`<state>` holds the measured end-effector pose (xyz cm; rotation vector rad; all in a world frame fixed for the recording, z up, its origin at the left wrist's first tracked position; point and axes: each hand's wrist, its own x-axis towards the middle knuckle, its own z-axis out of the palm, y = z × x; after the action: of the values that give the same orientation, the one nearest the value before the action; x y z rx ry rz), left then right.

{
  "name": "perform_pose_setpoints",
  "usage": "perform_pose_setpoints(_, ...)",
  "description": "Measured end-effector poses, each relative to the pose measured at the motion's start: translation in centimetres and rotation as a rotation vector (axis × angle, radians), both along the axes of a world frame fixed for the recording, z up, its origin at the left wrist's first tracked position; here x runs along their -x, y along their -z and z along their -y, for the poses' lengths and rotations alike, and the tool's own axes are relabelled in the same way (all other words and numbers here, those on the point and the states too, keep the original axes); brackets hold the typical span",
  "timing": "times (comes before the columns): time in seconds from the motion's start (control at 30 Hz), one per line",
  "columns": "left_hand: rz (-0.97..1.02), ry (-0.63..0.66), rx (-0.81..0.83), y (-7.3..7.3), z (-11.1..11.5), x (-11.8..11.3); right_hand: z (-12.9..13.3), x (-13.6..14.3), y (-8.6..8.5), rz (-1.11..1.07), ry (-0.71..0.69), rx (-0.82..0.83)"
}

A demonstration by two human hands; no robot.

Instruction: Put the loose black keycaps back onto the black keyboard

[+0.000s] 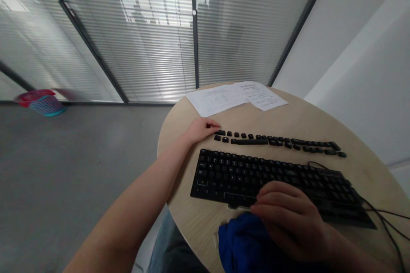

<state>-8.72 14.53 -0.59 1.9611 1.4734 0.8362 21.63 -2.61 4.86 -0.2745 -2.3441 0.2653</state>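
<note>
My left hand (200, 129) reaches to the left end of the upper row of loose keycaps, its thumb and fingers closed on a wide black keycap (221, 132). A second row of keycaps, with the long space bar (252, 141), lies just below it. Nearer to me is a black keyboard (237, 173) with its bottom row of keys off. My right hand (290, 217) hovers over the keyboard's front edge with fingers curled together. Whatever it may hold is hidden. Under that hand lies a bunched blue cloth (238, 243).
Printed paper sheets (221, 99) lie at the far side of the round wooden table (320, 115). Black cables (384, 217) run off to the right. A pink and blue basket (46, 103) stands on the floor by the blinds.
</note>
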Motion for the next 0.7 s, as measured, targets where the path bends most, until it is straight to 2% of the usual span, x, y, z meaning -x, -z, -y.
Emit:
perform_pose_setpoints(0.33, 0.005, 0.031, 0.038, -0.45, 0.48, 0.21, 0.11, -0.21, 0.33, 0.002, -0.085, 0.054)
perform_pose_setpoints(0.53, -0.005, 0.044, 0.043, -0.46, 0.69, 0.19, 0.46, -0.51, -0.12, -0.004, -0.049, 0.045)
perform_pose_setpoints(0.7, -0.033, 0.038, 0.028, -0.45, 0.77, 0.26, 0.37, -0.36, 0.45, -0.041, -0.042, 0.017)
